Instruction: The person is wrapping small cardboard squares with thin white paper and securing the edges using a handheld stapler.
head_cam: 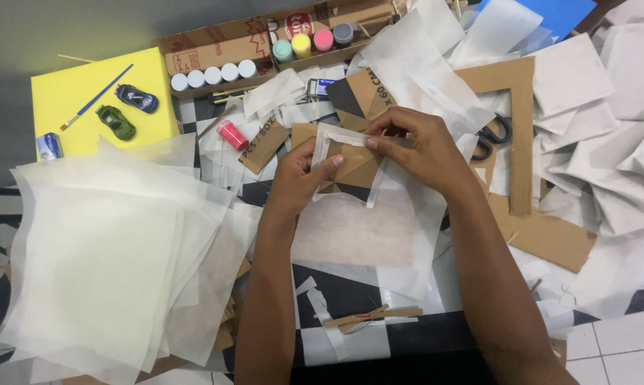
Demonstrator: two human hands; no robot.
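Both hands work one small piece: a flat brown cardboard panel w/ folded triangular facets, held just above a sheet of translucent white tissue paper at mid-table. Left hand pinches the panel's left edge, thumb on top pressing a narrow white paper strip against the cardboard; right hand grips the upper right corner, fingers curled over the strip where it runs along the top edge. Both are clenched on the piece, neither is loose. Step in hand looks like edging/wrapping the panel w/ white strip: top and left sides are covered, another strip hangs down the right side. Next move prob. calls for smoothing the strip flat along the edge w/o creasing, keeping the panel steady btw both hands, since thin paper tears or wrinkles easily. Panel's long axis runs roughly left-right across the view, tilted slightly, face up toward the camera; lower edge points toward the person. Around it: a stack of large white tissue sheets to the left, an L-shaped brown cardboard frame piece and black-handled scissors to the right, small paint bottles w/ coloured caps in a cardboard box at the far side, and two toy cars on a yellow foam board.
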